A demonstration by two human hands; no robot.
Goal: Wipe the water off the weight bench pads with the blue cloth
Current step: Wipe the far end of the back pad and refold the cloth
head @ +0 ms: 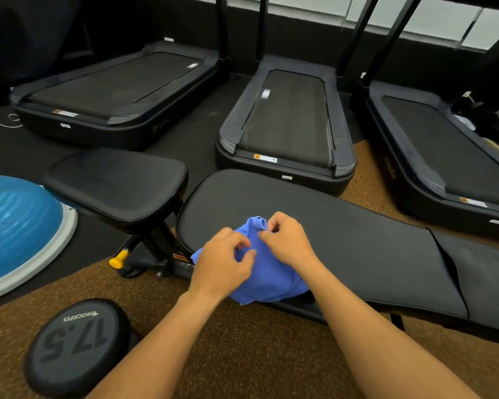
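Observation:
A bunched blue cloth (267,279) lies on the near left end of the long black back pad (343,234) of the weight bench. My left hand (221,262) pinches a fold of the cloth from the left with curled fingers. My right hand (287,241) pinches the cloth's upper edge from the right. The two hands are close together over the cloth. The smaller black seat pad (118,182) stands to the left, raised and apart from the back pad. I cannot make out water drops on either pad.
A dumbbell head marked 17.5 (75,347) lies on the brown floor at the lower left. A blue balance dome (15,226) sits at the far left. Three treadmills (285,122) line the back. The bench's yellow-tipped adjuster (118,259) juts out below the seat.

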